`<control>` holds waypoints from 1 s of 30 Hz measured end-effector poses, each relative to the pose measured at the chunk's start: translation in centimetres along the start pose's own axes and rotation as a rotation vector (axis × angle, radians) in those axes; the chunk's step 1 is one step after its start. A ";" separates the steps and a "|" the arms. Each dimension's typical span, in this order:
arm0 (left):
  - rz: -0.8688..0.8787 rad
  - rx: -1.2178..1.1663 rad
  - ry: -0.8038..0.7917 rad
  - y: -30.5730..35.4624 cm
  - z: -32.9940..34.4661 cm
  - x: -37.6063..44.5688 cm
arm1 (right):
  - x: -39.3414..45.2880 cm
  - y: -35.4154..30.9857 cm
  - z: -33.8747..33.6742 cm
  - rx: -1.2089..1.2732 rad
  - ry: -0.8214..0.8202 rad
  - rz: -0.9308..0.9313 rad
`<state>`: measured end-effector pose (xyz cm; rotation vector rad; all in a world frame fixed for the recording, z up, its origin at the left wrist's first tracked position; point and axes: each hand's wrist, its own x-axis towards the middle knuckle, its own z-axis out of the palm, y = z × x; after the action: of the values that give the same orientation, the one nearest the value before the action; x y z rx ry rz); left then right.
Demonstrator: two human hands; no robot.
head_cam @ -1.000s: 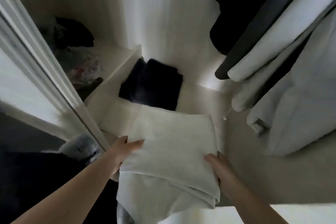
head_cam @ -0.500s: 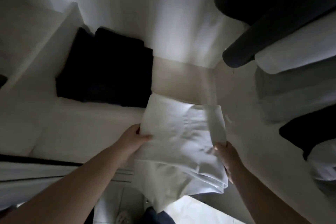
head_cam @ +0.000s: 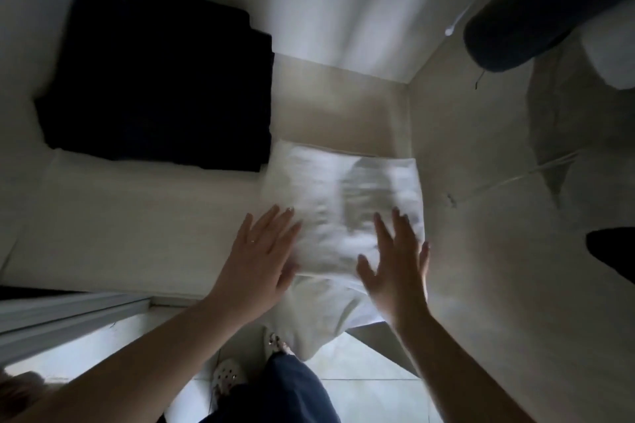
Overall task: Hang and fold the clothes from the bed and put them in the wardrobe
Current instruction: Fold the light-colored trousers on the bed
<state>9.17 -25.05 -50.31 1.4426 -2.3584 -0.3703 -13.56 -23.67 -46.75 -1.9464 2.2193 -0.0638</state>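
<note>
Pressing flat hands (left (head_cam: pixel 259 259), right (head_cam: pixel 398 264)) on folded white garment (head_cam: pixel 340 203).

Soft, creased white folded cloth (head_cam: pixel 340 203) lies on a matt beige wooden shelf (head_cam: pixel 137 216); matt black folded fabric (head_cam: pixel 161 79) beside it.
</note>
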 end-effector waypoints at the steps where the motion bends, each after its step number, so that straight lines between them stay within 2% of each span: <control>1: 0.050 0.049 -0.049 0.4 0.8 -0.6 | -1.2 -0.9 0.8 -0.015 0.006 -0.054; 5: 0.054 0.131 -0.111 0.7 3.2 -1.5 | -2.9 -2.1 4.3 -0.069 -0.127 -0.053; 20: 0.021 0.141 0.002 -3.4 6.8 12.4 | 12.7 0.4 3.9 -0.125 -0.188 -0.098; 30: -0.040 0.157 -0.034 -5.6 6.6 20.1 | 21.1 0.2 2.8 -0.119 -0.189 -0.135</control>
<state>2.44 -45.29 -55.31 1.5673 -2.4354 -0.2255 -15.85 -44.17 -51.91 -2.0671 2.0123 0.2291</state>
